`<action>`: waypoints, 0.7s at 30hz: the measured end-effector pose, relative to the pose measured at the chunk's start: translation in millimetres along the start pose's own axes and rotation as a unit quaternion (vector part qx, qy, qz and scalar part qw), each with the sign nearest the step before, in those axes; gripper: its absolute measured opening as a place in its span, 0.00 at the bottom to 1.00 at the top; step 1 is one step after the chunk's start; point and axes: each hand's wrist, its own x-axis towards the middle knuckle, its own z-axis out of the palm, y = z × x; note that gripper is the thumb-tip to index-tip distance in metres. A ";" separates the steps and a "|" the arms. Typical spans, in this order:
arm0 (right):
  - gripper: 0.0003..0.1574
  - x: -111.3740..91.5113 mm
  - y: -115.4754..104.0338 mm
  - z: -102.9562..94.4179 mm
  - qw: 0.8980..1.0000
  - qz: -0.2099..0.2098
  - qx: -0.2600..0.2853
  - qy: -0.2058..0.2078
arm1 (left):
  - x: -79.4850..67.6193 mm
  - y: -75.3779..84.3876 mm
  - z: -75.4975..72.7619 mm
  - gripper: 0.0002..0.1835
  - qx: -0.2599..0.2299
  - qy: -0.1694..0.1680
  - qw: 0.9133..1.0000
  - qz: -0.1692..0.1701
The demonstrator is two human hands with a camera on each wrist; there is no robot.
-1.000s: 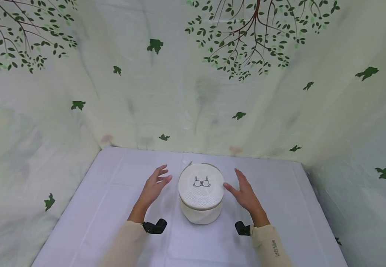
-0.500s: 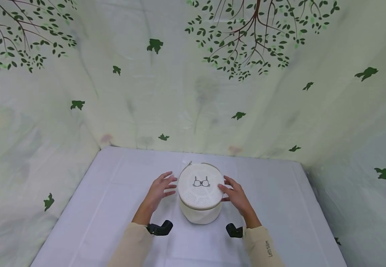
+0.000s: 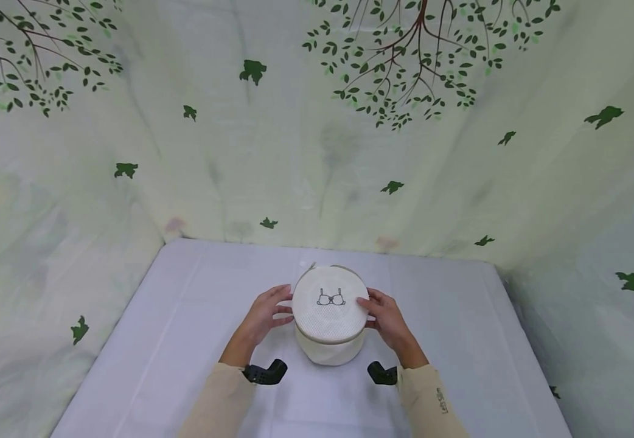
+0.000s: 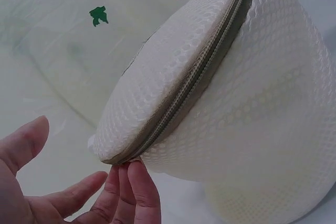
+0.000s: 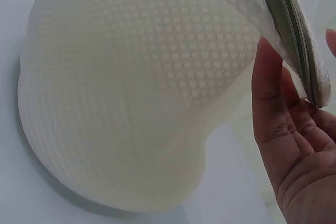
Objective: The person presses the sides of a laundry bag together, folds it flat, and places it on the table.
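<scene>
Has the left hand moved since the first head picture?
Yes. In the head view, the left hand has shifted rightward, away from the far-left corner of the table, and now touches the mesh bra laundry bag.

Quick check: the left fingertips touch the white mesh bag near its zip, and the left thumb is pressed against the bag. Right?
Not quite: the left thumb stands clear of the mesh bag, as the left wrist view shows. The left fingertips do touch it near the zip.

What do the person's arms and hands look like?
The left sleeve and right sleeve are beige, and the right one has dark lettering. Black gadgets peek out near both sleeve ends. The fingers wear no gloves.
</scene>
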 end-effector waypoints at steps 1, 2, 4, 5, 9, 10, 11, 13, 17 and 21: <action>0.31 0.3 -0.4 0.8 1.000 0.001 0.006 0.001 | 0.0 0.0 0.4 0.28 -0.001 0.000 1.000 -0.003; 0.31 0.6 -0.7 1.6 1.000 0.004 0.013 0.003 | -0.1 -0.1 0.9 0.27 -0.001 -0.001 1.000 -0.004; 0.32 1.1 -0.9 3.1 1.000 0.008 0.021 0.010 | 0.0 -0.7 2.2 0.25 0.000 -0.002 1.000 -0.009; 0.32 1.3 -0.9 3.6 1.000 0.009 0.024 0.016 | 0.0 -0.8 3.0 0.26 0.001 -0.004 1.000 -0.010; 0.30 2.3 1.5 4.4 0.999 0.015 0.040 0.033 | 0.2 -1.6 6.5 0.27 0.003 -0.006 1.000 -0.018; 0.30 2.4 2.2 4.4 0.998 0.016 0.042 0.035 | 0.1 -1.5 7.4 0.27 0.001 -0.005 1.000 -0.021; 0.29 2.5 2.9 4.3 0.998 0.019 0.045 0.037 | 0.1 -1.6 8.4 0.27 0.001 -0.003 1.000 -0.024; 0.29 2.7 3.9 4.2 0.998 0.021 0.048 0.038 | 0.2 -1.1 10.6 0.27 -0.005 -0.001 1.000 -0.030; 0.28 3.4 6.0 3.4 0.998 0.020 0.053 0.038 | 1.0 -0.8 14.1 0.26 -0.022 0.002 0.999 -0.041; 0.27 3.8 8.7 2.5 0.997 0.022 0.064 0.040 | 0.3 -1.3 14.5 0.24 -0.037 -0.002 0.998 -0.050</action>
